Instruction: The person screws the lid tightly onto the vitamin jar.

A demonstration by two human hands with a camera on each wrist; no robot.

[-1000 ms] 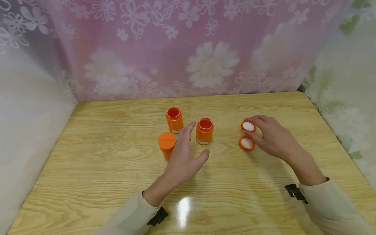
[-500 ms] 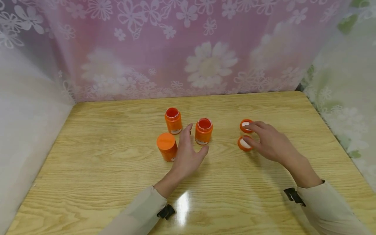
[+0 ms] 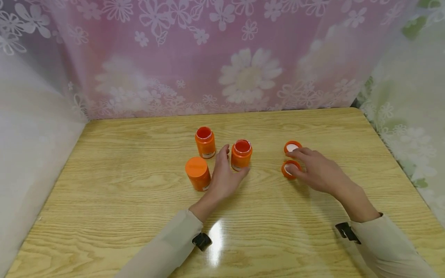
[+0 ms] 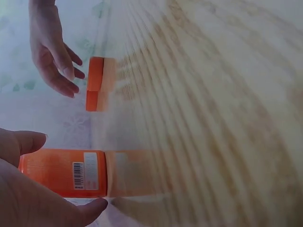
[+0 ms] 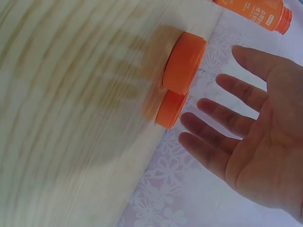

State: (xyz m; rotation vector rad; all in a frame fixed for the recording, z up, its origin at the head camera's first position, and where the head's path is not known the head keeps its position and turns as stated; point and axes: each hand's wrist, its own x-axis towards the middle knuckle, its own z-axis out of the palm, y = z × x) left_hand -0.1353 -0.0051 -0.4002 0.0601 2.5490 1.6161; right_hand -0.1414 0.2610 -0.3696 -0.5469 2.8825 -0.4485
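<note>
My left hand (image 3: 225, 180) reaches around an uncapped orange jar (image 3: 241, 159), fingers on its left side and thumb near its lower right front. In the left wrist view, the jar's barcode label (image 4: 78, 175) shows between thumb and fingers; firm contact cannot be made out. Over on the right, my right hand (image 3: 321, 172) hovers with spread fingers by two orange screw lids, a far lid (image 3: 291, 147) and a near lid (image 3: 286, 170). Both lie with white insides up. The right wrist view has the fingers apart from the lids.
Another uncapped orange jar (image 3: 206, 147) stands behind and left of the first. Close to the left wrist is a capped orange jar (image 3: 198, 175). All rest on a wood-grain table (image 3: 121, 193), backed by a pink floral curtain (image 3: 194, 77).
My left hand has moved right and closer around the uncapped jar, its thumb now overlapping the jar's lower edge. The right hand has shifted only slightly over the lids.
</note>
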